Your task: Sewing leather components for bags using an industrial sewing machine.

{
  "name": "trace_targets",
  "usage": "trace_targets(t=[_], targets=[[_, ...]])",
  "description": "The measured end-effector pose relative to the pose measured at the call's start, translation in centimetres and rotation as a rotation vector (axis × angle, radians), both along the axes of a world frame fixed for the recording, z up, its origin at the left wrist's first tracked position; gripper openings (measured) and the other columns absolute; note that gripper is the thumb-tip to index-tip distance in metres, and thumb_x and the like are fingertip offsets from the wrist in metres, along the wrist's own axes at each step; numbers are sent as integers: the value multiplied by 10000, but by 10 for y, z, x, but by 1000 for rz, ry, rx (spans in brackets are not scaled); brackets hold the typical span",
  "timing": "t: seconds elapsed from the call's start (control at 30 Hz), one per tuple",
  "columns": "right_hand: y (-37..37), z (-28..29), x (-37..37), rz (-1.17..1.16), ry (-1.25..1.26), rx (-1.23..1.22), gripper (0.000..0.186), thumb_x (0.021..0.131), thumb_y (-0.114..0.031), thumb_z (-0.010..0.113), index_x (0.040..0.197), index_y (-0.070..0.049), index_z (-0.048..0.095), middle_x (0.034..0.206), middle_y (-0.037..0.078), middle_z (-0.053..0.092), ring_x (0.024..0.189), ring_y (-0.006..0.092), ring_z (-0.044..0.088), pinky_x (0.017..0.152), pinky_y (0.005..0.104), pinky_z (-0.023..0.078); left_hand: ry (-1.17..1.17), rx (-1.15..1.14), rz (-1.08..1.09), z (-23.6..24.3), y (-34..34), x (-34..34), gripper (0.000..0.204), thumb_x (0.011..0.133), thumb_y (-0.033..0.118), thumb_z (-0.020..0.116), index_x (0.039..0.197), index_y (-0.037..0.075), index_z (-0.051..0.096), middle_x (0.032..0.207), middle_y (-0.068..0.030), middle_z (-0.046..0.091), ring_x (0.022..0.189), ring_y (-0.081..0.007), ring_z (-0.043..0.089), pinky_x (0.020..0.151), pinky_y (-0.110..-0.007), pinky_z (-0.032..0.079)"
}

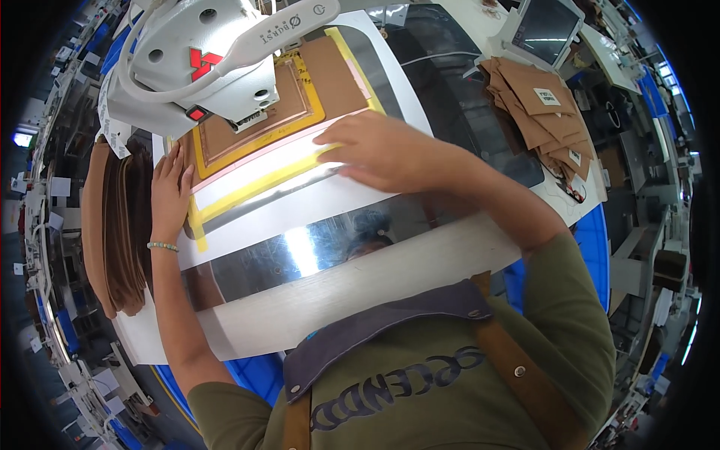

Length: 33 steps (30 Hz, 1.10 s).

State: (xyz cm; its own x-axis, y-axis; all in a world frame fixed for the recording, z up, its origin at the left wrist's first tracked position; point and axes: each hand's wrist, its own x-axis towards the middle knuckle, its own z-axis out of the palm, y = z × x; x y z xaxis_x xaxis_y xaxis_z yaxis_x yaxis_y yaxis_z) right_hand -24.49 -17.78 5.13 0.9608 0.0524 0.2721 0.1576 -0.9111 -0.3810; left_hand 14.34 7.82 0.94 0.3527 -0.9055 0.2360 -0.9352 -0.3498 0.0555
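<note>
Under the white sewing machine head [180, 52], a yellow-edged frame [259, 142] lies on tan fabric [334, 75], with a pink strip and yellow tape around it on a white board [397, 120]. My left hand [171, 187] rests at the board's left edge, fingers stretched out along the side of the tan fabric, beside the frame. My right hand [375, 150] is over the front of the board near the pink strip and lower yellow tape, fingers loosely bent and apart; I cannot tell whether its fingertips touch the surface.
Stacked brown pieces [112, 225] hang at the left. Brown labelled pieces [540, 112] lie right, below a small screen [544, 30]. A metal plate [270, 262] and pale front ledge [405, 270] run before me. Blue bins [592, 262] sit beneath the table.
</note>
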Motion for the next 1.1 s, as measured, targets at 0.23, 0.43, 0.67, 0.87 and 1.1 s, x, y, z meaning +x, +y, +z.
trace_targets(t=[0.23, 0.43, 0.67, 0.87, 1.1], targets=[[47, -18, 48, 138, 75, -232, 461, 1046, -202, 639, 1463, -7, 614, 1636, 250, 472, 1537, 391, 433, 1275, 498, 321, -33, -67, -73, -10, -45, -41, 455, 1094, 268, 577, 1509, 90, 631, 1604, -89, 578, 1414, -482, 528, 1222, -502, 425], [36, -28, 29, 27, 170, -345, 441, 1052, -173, 601, 1453, 10, 608, 1615, 260, 490, 1540, 392, 435, 1268, 505, 323, -36, -133, -50, -20, -78, -74, 348, 1059, 217, 613, 1316, 22, 744, 1481, -144, 666, 1365, -450, 579, 1160, -492, 476], [11, -37, 4, -67, 17, -171, 392, 1038, -170, 632, 1398, -18, 657, 1507, 178, 621, 1457, 333, 533, 1206, 489, 397, 32, -258, 37, -15, -104, -110, 247, 1036, 158, 625, 1103, -23, 779, 1186, -164, 757, 1135, -380, 707, 958, -480, 570], [6, -41, 13, -126, -135, -210, 302, 999, -178, 691, 1270, -51, 729, 1402, 135, 694, 1332, 291, 610, 1156, 439, 444, -14, -316, 29, -20, -97, -76, 286, 1080, 138, 573, 1210, -55, 739, 1074, -213, 761, 832, -394, 746, 757, -470, 601], [3, -44, 11, -104, -93, -166, 292, 969, -142, 704, 1249, -63, 727, 1359, 121, 704, 1268, 297, 632, 1097, 443, 473, 667, -496, 197, 18, 17, -65, 319, 1170, 199, 498, 1063, -79, 612, 916, -64, 606, 804, -118, 641, 756, -325, 695]])
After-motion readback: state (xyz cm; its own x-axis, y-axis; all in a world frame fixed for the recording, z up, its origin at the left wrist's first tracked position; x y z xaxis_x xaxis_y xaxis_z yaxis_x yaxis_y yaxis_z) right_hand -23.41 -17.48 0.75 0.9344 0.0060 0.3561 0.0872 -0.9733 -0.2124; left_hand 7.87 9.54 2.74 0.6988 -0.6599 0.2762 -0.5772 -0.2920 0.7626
